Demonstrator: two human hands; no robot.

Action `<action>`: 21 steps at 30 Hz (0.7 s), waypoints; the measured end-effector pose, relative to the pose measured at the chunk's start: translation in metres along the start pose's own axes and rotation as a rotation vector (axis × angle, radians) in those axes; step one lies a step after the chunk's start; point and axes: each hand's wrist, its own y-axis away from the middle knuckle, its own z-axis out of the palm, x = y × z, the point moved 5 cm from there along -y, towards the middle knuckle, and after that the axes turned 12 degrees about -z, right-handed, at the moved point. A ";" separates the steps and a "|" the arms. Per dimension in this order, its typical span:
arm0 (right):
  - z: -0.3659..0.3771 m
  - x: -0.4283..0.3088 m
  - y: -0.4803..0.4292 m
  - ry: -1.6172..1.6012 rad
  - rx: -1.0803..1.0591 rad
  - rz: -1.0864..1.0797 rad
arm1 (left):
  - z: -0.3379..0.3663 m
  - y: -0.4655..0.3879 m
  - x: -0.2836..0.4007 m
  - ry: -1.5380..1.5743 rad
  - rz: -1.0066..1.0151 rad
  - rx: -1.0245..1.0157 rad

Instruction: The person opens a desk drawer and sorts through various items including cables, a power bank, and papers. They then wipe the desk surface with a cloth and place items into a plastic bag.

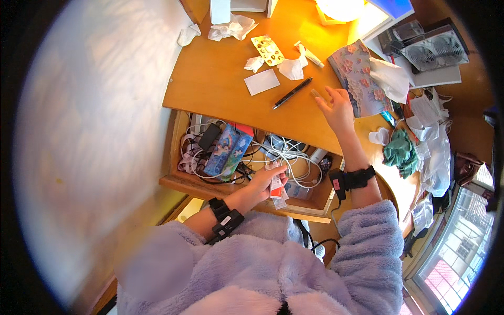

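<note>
Over the open wooden drawer (232, 189), my left hand (264, 182) is closed on small packets (277, 191), one of them red and white. White cables (293, 155), a black adapter (210, 136) and a blue rainbow-patterned pouch (228, 151) lie in that drawer. My right hand (338, 108) is above the desk with thumb and fingers apart. A small translucent item (316, 94) is right at its fingertips; whether they touch it I cannot tell. Left of this hand lie a black pen (292, 93) and a white card (262, 82).
A floral tissue holder (360, 80) stands right of my right hand. Farther back are crumpled tissues (233, 28), a yellow blister pack (267, 50), a small tube (314, 58) and a lit lamp (340, 7). A clear cup (379, 136) and green cloth (401, 153) lie at the right.
</note>
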 end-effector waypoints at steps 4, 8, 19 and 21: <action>0.016 -0.002 -0.007 0.127 -0.009 -0.173 | 0.008 0.013 0.023 0.025 0.063 -0.126; 0.003 -0.016 0.000 -0.591 -0.088 0.353 | 0.023 0.028 0.036 0.072 -0.009 -0.212; -0.076 -0.125 0.027 -2.114 -0.001 0.655 | 0.023 -0.025 0.002 -0.802 0.146 -0.050; -0.116 -0.165 0.031 -1.892 -0.084 0.267 | 0.021 -0.035 -0.010 -1.118 0.241 0.009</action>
